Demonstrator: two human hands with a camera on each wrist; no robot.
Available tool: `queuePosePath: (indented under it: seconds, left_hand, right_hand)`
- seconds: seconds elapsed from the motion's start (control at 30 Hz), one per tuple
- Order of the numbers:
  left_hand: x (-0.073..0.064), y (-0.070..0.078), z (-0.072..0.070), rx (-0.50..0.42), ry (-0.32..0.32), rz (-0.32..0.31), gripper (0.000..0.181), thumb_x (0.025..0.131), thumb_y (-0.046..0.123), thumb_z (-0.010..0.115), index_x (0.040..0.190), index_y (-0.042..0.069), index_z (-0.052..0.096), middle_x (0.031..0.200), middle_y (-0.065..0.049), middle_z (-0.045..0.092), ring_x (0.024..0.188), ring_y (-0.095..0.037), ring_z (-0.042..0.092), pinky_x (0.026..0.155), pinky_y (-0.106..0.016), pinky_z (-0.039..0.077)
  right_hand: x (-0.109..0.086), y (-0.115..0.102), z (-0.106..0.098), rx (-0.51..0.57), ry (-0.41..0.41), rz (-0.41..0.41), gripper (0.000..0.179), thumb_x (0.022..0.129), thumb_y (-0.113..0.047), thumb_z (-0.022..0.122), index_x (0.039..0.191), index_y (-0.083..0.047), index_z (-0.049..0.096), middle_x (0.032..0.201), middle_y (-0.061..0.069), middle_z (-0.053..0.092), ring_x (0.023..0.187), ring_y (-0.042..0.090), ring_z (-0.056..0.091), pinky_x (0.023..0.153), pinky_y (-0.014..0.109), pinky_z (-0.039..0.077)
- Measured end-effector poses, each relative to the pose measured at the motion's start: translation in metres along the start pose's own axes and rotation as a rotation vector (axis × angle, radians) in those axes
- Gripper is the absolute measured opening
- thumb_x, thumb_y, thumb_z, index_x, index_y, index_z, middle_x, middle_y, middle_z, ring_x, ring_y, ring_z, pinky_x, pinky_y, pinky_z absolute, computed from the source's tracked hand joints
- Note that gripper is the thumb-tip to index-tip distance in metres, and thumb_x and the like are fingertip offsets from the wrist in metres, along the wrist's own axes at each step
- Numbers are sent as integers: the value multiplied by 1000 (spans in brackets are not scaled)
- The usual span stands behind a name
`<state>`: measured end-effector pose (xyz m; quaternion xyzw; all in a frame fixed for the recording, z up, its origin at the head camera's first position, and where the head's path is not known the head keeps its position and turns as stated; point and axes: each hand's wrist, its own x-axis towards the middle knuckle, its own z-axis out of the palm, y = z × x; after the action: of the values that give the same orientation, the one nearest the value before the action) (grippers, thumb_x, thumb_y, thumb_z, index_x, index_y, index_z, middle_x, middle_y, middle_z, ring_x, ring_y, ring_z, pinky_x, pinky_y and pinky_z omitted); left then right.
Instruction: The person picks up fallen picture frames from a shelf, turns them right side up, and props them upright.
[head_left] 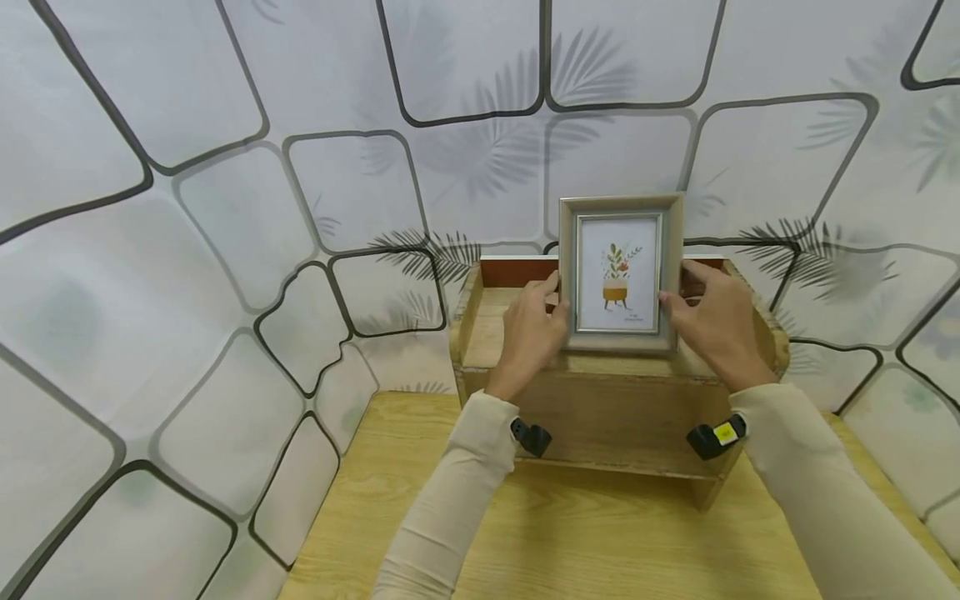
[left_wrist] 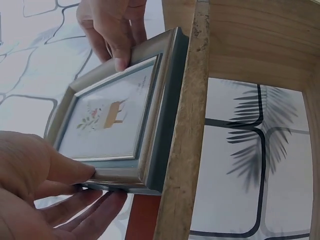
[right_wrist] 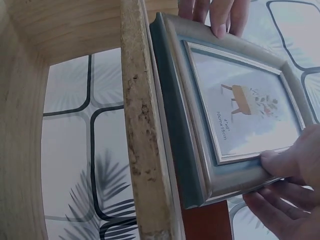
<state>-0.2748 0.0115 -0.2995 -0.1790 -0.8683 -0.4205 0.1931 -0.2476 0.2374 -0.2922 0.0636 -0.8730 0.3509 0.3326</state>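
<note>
A silver-beige picture frame with a potted-plant print stands upright at the top of a small wooden shelf. My left hand grips its left side, thumb on the front and fingers behind the edge. On the opposite side my right hand holds it the same way. In the left wrist view the lower edge of the picture frame lies right along the shelf's front board. The right wrist view shows the picture frame from its other side, its thick blue-grey outer wall close by the board.
The shelf stands on a yellow wood-grain table against a wall covering with dark rounded outlines and leaf prints. A reddish-brown strip runs along the shelf's back. Below the top board, the shelf is open through to the wall.
</note>
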Motion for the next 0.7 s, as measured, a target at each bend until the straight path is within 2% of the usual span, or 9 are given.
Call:
queuePosePath:
  seconds: [0.1,0.2,0.37,0.7]
  left_hand:
    - [0,0,2,-21,33,1,48,98,13,66,143,5,56,134,-12,64,99,-22,71,93,-49,51]
    - [0,-1,4,-42,57,3,48,97,11,67,143,5,56,133,-12,64,99,-22,71,91,-50,51]
    - [0,-2,8,-57,85,17,49,96,9,67,143,6,56,132,-11,66,106,-25,69,92,-51,51]
    - [0,-4,13,-103,157,41,48,93,7,71,140,6,61,130,-10,67,103,-23,71,93,-48,52]
  right_hand:
    - [0,-2,2,26,44,-1,42,92,-4,69,129,12,60,101,30,68,93,42,67,77,24,54]
    - [0,-1,3,47,70,5,40,91,-3,70,127,11,61,102,29,68,93,40,67,72,7,40]
    - [1,2,5,67,84,9,40,91,-2,71,128,11,61,105,29,67,94,40,67,72,4,39]
    - [1,8,9,101,103,39,45,91,-3,72,131,10,58,113,29,66,98,39,66,74,3,42]
